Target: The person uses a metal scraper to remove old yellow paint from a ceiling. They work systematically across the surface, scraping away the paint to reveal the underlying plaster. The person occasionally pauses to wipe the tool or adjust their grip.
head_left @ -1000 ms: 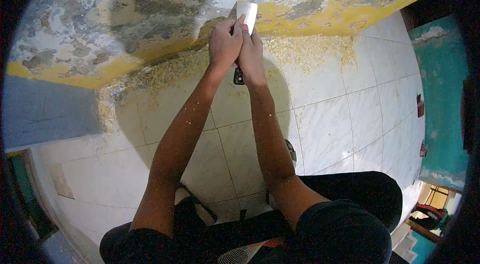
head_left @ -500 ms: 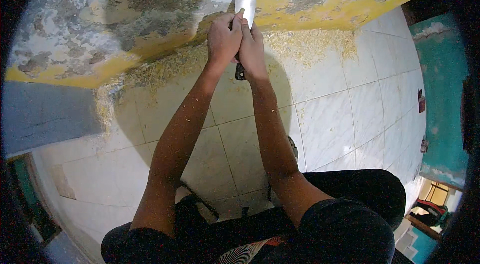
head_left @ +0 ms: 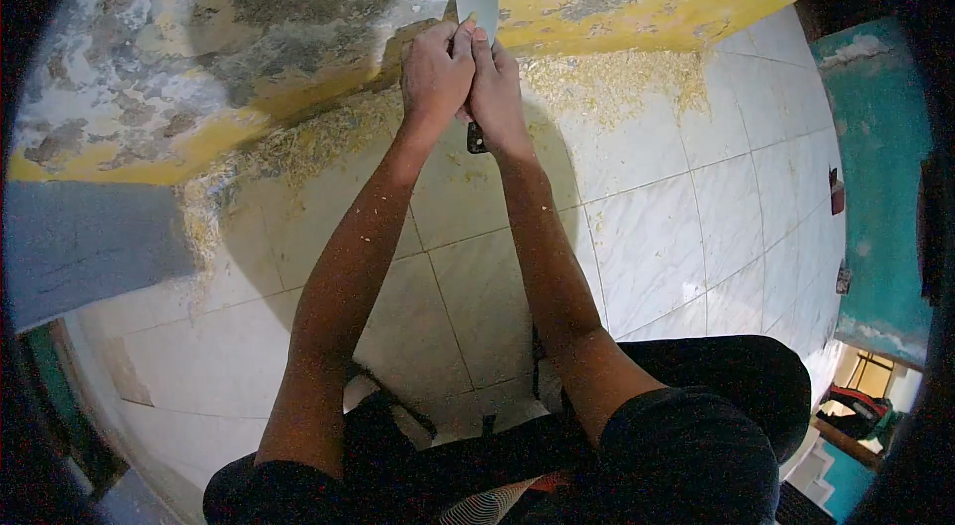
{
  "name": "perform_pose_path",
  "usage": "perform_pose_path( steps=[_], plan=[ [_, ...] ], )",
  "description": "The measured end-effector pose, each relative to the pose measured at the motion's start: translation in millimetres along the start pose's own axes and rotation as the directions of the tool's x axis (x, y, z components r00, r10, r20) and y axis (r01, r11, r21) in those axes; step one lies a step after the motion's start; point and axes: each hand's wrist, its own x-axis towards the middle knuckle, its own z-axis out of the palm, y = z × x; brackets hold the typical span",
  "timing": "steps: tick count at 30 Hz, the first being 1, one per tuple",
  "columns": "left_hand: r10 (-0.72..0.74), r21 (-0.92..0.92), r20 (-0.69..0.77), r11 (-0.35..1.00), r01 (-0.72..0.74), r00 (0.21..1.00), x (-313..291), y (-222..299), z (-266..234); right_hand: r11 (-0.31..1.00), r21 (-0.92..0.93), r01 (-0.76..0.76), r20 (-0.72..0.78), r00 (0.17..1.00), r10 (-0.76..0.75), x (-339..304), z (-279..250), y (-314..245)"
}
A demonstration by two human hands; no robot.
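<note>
Both of my hands are wrapped round one scraper (head_left: 477, 4), a flat metal blade on a black handle. My left hand (head_left: 436, 73) grips it from the left side, and my right hand (head_left: 494, 92) from the right, thumbs close together behind the blade. The dark handle end with a hole pokes out below my right palm. At the top, the blade lies against the wall (head_left: 587, 18), where yellow paint is patchy over white and grey plaster. Most of the handle is hidden by my fingers.
Yellow paint flakes (head_left: 637, 87) lie along the wall's foot on the white tiled floor (head_left: 647, 227). A grey-blue block surface (head_left: 95, 237) borders the left. At the right stands a teal wall (head_left: 875, 167), with a bag (head_left: 856, 416) near a doorway lower down.
Both hands and the scraper have shifted slightly up and left in the picture, and the blade now looks duller. The grip stays the same.
</note>
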Motion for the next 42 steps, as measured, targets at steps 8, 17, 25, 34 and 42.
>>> perform_pose_path(
  steps=[8,17,25,34,42],
  plan=[
    [0.013,0.021,0.011,1.000,-0.014,1.000,7.0,-6.6,1.0,0.994,-0.013,0.109,-0.099,0.989,-0.109,11.7,10.3,17.5],
    [0.013,0.130,0.054,0.991,-0.020,0.998,9.3,-3.8,-12.7,0.975,0.221,-0.025,-0.080,0.996,0.044,8.4,26.2,24.2],
    [0.164,0.195,0.069,0.965,-0.175,0.984,23.8,2.3,-30.5,0.980,0.152,0.132,-0.189,0.977,-0.102,12.7,57.9,20.2],
    [0.208,-0.092,-0.097,0.972,-0.216,0.973,41.9,83.1,-32.8,0.868,0.363,0.338,-0.260,0.932,-0.254,17.0,46.9,-77.7],
    [0.114,-0.071,-0.037,0.991,-0.116,0.993,-0.3,12.6,-10.2,0.990,-0.097,0.105,-0.182,0.976,-0.121,-7.0,20.3,4.9]
  ],
)
